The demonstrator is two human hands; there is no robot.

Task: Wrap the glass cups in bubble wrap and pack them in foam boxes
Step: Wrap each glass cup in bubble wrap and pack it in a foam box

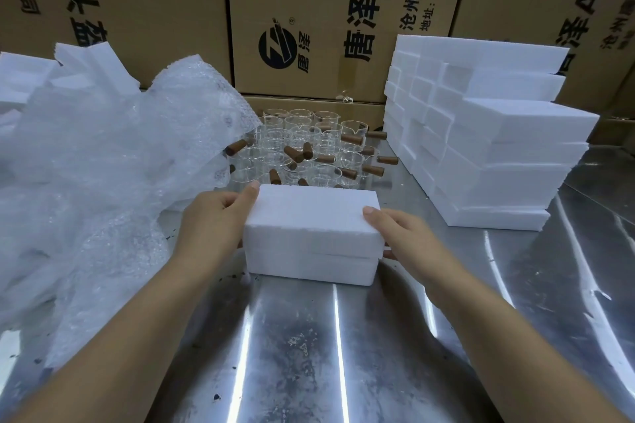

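You held a closed white foam box (311, 227) at the middle of a shiny metal table (309, 347), just in front of you. Its long axis ran left to right across your view, with a long side facing you and the lid on top; a seam between lid and base showed along that side. Your left hand (213, 216) gripped the box's left end, thumb laid on the top edge and fingers curled round the end. Your right hand (400, 232) gripped the right end the same way, thumb on the top corner and fingers tucked low against the side. The box seemed to rest on the table, though the view did not make that certain. Just behind it stood a cluster of clear glass cups (302, 148) with brown wooden handles pointing in many directions. A large heap of bubble wrap (103, 165) lay to your left, near the cups. A stack of foam boxes (488, 148) rose to your right. Printed cardboard cartons (309, 10) filled the background.
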